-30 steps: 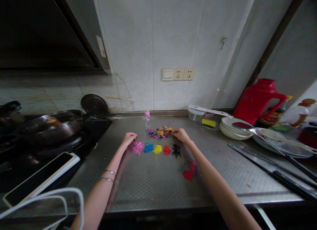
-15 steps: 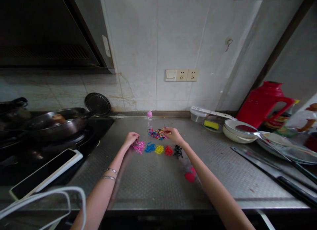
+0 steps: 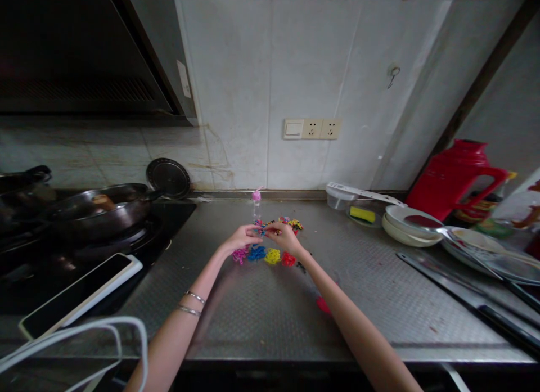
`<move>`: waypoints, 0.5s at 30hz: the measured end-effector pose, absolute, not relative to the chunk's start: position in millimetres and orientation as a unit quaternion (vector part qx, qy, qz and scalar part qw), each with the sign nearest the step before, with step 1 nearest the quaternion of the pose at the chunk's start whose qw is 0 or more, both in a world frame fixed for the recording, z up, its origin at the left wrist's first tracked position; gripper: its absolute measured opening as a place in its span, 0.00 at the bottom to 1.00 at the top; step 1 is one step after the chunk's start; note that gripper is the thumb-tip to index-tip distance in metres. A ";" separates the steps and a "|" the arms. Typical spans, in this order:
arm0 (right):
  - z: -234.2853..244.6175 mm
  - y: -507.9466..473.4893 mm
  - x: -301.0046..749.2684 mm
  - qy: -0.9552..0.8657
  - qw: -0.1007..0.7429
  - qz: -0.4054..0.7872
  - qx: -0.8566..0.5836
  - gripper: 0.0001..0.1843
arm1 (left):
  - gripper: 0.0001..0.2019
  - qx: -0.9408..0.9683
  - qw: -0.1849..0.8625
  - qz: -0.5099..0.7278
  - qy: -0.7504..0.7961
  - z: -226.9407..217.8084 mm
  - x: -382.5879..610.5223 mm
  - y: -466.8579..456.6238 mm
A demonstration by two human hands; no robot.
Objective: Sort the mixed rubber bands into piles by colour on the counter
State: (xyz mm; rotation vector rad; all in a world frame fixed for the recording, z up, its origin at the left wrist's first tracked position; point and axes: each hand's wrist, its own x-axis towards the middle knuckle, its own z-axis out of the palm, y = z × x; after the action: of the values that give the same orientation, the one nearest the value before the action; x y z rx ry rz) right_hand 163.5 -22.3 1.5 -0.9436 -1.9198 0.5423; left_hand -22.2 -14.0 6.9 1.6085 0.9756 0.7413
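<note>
Marks on the white handle (image 3: 365, 193) and the label on the bottle (image 3: 476, 209) behind the red flask (image 3: 449, 181) are too small to read. A yellow sponge (image 3: 363, 215) lies right of the counter's middle; a pan (image 3: 99, 209) stands on the stove at left. Pink (image 3: 240, 256), blue (image 3: 256, 253), yellow (image 3: 273, 256), red (image 3: 288, 260) and black heaps (image 3: 304, 264) form a row in front of the mixed pile (image 3: 296, 225). The right wrist partly covers the black heap; both hands screen the mixed pile. Compared with half a second earlier, the left hand (image 3: 242, 238) is inward from the pink heap, fingertips meeting those of the right hand (image 3: 283, 238). Both grips are narrow; what they hold cannot be told.
</note>
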 end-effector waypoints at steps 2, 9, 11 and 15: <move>1.2 -23.2 162.4 -0.777 0.450 0.224 -0.379 0.11 | 0.27 0.669 0.540 0.300 0.415 5.4 -16.3 -16.0; 5.2 -26.5 160.5 -0.780 0.451 0.218 -0.375 0.11 | 0.14 0.664 0.521 0.287 0.454 0.9 -16.3 -13.9; 6.9 -28.2 161.9 -0.780 0.453 0.209 -0.379 0.11 | 0.14 0.662 0.511 0.300 0.459 1.6 -20.1 -12.2; 6.1 -31.2 164.8 -0.797 0.437 0.191 -0.371 0.11 | 0.15 0.662 0.488 0.315 0.474 1.8 -32.3 -6.5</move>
State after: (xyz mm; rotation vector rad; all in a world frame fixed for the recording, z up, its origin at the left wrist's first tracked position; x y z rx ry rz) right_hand 164.8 -31.2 6.1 -0.9237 -1.9823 0.4760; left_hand -32.3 -6.5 1.8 1.6093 1.1521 0.7669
